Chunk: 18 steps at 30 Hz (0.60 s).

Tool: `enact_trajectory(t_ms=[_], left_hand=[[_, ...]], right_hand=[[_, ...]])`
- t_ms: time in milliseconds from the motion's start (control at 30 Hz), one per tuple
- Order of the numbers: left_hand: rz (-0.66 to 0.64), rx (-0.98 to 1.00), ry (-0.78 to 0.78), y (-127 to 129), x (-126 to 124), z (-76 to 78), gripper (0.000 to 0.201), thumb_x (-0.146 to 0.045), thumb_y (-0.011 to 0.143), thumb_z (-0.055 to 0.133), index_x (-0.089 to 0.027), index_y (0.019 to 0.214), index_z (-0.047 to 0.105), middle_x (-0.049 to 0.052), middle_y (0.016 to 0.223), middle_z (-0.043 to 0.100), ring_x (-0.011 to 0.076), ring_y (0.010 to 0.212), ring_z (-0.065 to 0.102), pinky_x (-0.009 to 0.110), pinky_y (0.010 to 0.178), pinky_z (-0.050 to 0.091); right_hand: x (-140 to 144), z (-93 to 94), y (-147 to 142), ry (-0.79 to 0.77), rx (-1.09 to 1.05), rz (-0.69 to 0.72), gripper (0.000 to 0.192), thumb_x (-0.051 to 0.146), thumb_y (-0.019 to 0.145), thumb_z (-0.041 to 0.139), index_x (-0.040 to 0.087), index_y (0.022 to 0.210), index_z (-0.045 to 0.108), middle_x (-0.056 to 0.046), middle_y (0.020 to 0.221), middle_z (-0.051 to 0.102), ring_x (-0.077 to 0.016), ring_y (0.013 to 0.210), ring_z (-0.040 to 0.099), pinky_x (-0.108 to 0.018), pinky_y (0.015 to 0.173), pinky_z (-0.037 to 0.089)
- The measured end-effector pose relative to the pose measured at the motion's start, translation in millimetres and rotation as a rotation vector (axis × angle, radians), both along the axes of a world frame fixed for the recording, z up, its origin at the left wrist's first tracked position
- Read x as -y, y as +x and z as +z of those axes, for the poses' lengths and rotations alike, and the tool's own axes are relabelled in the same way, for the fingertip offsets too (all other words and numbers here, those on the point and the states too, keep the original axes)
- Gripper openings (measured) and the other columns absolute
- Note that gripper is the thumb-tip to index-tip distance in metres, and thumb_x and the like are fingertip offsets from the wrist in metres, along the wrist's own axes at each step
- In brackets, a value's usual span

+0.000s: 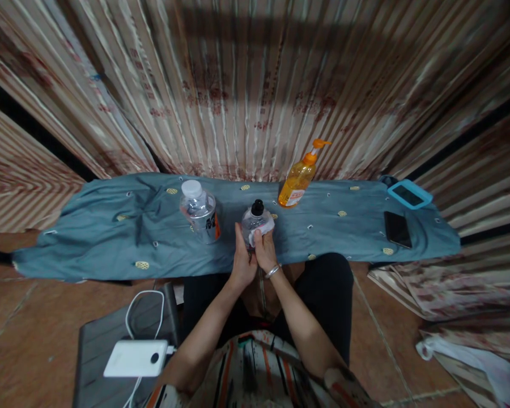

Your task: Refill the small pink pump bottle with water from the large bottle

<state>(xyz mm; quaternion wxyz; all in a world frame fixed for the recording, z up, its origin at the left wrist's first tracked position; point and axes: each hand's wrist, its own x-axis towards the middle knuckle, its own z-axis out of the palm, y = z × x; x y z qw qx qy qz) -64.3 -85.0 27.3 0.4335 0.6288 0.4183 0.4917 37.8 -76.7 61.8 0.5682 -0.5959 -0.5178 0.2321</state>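
Both hands grip a small black-capped bottle (255,222) at the near edge of the cloth-covered surface (110,238): the left hand (243,262) wraps its side, the right hand (266,249) presses a white cloth (262,229) against it. A water bottle (199,211) stands just beside it.

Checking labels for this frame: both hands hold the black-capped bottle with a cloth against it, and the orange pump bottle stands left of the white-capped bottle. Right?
Not quite. In the head view the orange pump bottle stands right of the white-capped bottle. The rest holds: left hand and right hand hold the black-capped bottle with a cloth against it.
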Motion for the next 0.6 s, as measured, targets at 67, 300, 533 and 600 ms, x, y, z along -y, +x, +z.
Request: enact_trajectory(t_ms=[67,300,533,600], left_hand=[[-0.014,0.024,-0.031,-5,-2,3.0,0.097,-0.021,0.088,0.060,-0.023,0.169,0.007,0.018,0.177,0.023,0.0295,0.166,0.025,0.053,0.135,0.026],[0.047,-0.043,-0.019,-16,-27,20.3,0.071,-0.045,0.086,0.074,-0.021,0.147,0.049,0.017,0.148,0.059,0.0339,0.144,0.055,0.056,0.126,0.040],[0.051,0.050,-0.075,-4,-38,20.9,0.066,-0.037,0.074,0.082,-0.024,0.133,0.054,0.009,0.131,0.066,0.0278,0.125,0.065,0.047,0.111,0.053],[0.070,0.077,-0.083,-3,-42,20.8,0.070,-0.035,0.070,0.085,-0.025,0.133,0.055,0.008,0.130,0.067,0.0267,0.123,0.066,0.045,0.110,0.054]], right_hand=[[7,-12.3,-1,-0.041,-0.032,-0.005,0.047,0.043,0.101,0.067,0.021,0.141,0.060,-0.012,0.148,0.060,-0.0301,0.132,0.062,-0.057,0.111,0.052],[24,0.1,15,-0.071,-0.144,0.005,0.040,0.043,0.102,0.066,0.020,0.136,0.064,-0.011,0.141,0.065,-0.0266,0.123,0.067,-0.052,0.105,0.057],[-18,26.9,24,-0.092,-0.243,0.045,0.041,0.043,0.102,0.066,0.021,0.136,0.064,-0.011,0.143,0.064,-0.0270,0.126,0.066,-0.052,0.108,0.055],[-24,18.1,21,-0.145,-0.284,0.052,0.040,0.042,0.101,0.067,0.020,0.135,0.064,-0.011,0.139,0.066,-0.0259,0.120,0.068,-0.050,0.102,0.058]])
